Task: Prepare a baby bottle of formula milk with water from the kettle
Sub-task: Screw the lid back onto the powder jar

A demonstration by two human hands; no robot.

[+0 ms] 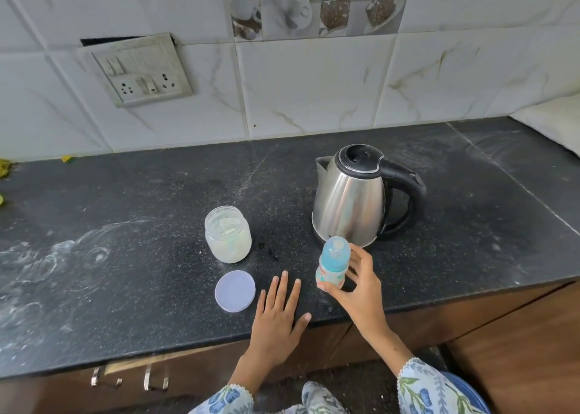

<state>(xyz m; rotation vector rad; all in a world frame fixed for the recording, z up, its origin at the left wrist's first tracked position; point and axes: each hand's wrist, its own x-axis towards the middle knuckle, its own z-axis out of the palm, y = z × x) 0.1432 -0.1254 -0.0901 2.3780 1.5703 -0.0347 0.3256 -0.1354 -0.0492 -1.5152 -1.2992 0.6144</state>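
Right hand (361,285) wraps thumb and fingers around small blue-capped baby bottle (334,262), standing upright near the counter's front edge, cap on (presumably steadied for opening). Left hand (277,308) lies flat, fingers spread, on the speckled black stone counter (125,225), holding nothing. Round lilac plastic lid (234,291) rests just beside it, off the open clear formula jar (228,234). Lidded steel kettle (354,194) stands just behind bottle, handle rightward.

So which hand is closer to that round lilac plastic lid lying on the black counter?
Left. The left hand lies flat just right of the round lilac plastic lid; the right hand is farther right, holding the blue baby bottle.
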